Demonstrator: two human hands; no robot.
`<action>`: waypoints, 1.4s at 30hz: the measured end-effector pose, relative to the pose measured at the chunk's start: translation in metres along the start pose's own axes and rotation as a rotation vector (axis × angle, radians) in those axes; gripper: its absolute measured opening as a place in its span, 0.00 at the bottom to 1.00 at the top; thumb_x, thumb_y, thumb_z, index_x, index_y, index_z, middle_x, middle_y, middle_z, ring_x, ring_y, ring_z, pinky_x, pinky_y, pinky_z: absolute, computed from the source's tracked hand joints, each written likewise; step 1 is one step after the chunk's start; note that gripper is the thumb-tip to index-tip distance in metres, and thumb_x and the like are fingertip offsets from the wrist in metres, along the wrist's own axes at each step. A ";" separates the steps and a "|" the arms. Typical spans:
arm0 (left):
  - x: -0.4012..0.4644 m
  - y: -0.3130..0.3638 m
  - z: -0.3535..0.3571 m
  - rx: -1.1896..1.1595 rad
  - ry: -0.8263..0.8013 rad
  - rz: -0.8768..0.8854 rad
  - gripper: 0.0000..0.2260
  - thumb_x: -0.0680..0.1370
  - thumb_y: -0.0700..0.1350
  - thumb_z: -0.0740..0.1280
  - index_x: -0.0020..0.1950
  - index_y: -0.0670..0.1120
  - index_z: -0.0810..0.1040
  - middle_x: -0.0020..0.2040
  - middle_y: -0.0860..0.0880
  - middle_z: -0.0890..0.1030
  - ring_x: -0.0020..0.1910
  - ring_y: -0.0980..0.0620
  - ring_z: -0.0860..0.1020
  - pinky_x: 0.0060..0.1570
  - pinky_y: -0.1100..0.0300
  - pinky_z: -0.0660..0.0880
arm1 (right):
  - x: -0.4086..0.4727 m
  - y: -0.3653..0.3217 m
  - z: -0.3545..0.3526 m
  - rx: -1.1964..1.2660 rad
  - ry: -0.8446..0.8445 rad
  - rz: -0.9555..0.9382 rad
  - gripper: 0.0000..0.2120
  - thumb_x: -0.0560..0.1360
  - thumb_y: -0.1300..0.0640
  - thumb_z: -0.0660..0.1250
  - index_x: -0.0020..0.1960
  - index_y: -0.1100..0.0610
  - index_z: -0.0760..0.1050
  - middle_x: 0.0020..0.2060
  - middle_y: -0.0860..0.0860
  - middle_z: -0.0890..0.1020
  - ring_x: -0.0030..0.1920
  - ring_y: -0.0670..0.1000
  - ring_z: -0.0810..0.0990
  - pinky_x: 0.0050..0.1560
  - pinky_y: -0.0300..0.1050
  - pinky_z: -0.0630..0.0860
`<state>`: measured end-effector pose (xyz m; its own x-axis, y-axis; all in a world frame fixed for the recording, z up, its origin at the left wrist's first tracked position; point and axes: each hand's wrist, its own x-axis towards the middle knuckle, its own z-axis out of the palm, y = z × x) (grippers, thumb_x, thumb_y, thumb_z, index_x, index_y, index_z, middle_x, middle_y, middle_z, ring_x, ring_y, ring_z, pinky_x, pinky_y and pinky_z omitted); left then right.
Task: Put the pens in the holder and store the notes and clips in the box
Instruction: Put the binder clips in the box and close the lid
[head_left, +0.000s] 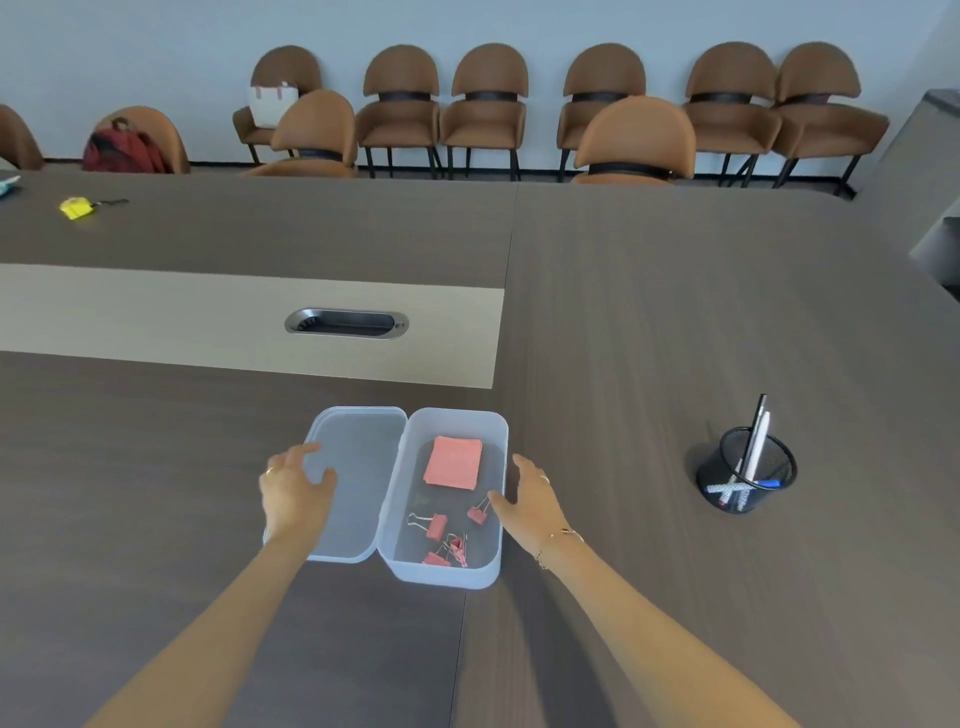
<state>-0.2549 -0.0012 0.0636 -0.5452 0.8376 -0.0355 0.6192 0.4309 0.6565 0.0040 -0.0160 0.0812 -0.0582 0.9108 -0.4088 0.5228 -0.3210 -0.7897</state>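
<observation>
Box (451, 571) sits at the table's (649, 312) near edge, its long axis running 12 to 6, with the notes (453, 462) toward 12 and the clips (447, 535) toward 6 inside. The lid (358, 467) lies flat and open at 9 of the box, joined along the shared long edge. Pens (756, 441) already stand in the holder (746, 475), well apart at 3. The left hand (296, 493) rests on the lid, fingers loosely spread, gripping nothing; the right hand (530, 499) touches the box's 3 wall, fingers open. Closing likely comes next: the lid must swing from 9 toward 3, so the left hand is nearer.
</observation>
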 end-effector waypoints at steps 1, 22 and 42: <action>0.001 -0.007 -0.003 -0.002 0.046 -0.123 0.22 0.73 0.41 0.68 0.67 0.46 0.72 0.67 0.39 0.70 0.64 0.37 0.69 0.61 0.42 0.71 | 0.001 0.003 0.002 0.042 -0.010 0.064 0.26 0.78 0.57 0.62 0.74 0.55 0.57 0.72 0.54 0.65 0.69 0.55 0.69 0.65 0.47 0.71; -0.097 0.005 -0.051 -0.776 0.025 -0.124 0.16 0.81 0.54 0.56 0.57 0.47 0.78 0.49 0.50 0.82 0.51 0.50 0.82 0.56 0.55 0.74 | 0.038 0.056 0.034 0.300 -0.078 0.268 0.20 0.76 0.49 0.57 0.63 0.58 0.74 0.63 0.54 0.78 0.62 0.57 0.77 0.64 0.51 0.76; -0.085 0.020 0.023 -0.024 -0.562 0.191 0.26 0.72 0.55 0.70 0.68 0.64 0.65 0.77 0.57 0.57 0.77 0.54 0.50 0.73 0.52 0.58 | 0.023 0.041 0.003 0.540 -0.156 0.321 0.24 0.75 0.49 0.66 0.63 0.66 0.74 0.64 0.64 0.76 0.66 0.59 0.74 0.63 0.46 0.73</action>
<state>-0.1839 -0.0561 0.0624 -0.0391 0.9518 -0.3042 0.6605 0.2531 0.7069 0.0214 -0.0089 0.0382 -0.1147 0.7120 -0.6928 0.0354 -0.6940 -0.7191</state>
